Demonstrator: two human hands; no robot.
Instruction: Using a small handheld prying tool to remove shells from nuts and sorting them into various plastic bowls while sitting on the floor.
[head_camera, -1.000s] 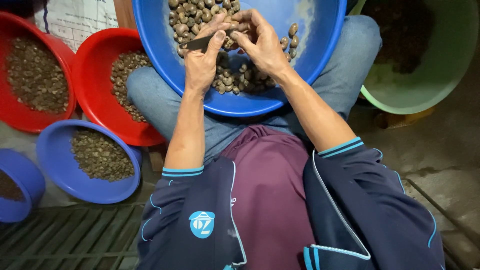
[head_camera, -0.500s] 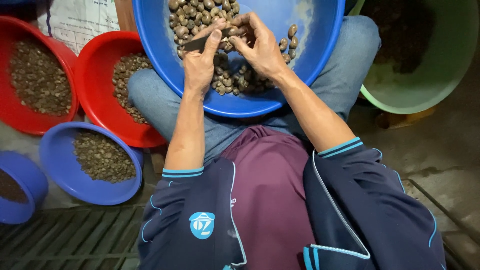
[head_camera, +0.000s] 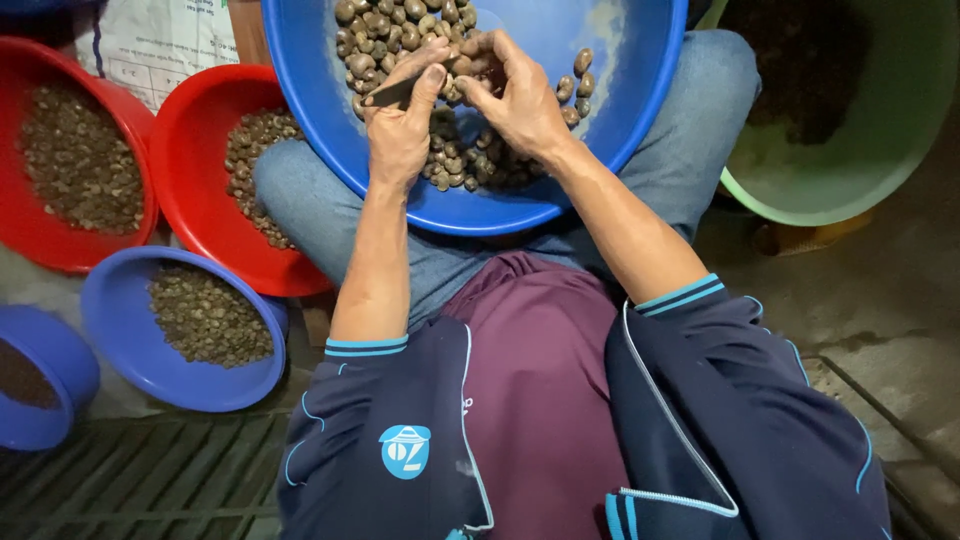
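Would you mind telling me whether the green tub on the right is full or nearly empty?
Nearly empty: the green tub shows mostly bare inner wall, with only a dark patch of material near its top; what that is cannot be told.

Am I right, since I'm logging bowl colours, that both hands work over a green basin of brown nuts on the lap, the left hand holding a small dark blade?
Not quite: the basin on the lap is blue, as the head view shows. The green basin sits off to the side. The rest stands: the left hand holds the dark blade, and the right hand works beside it over the brown nuts.

Floor (head_camera: 900, 330) under red, blue, green basins
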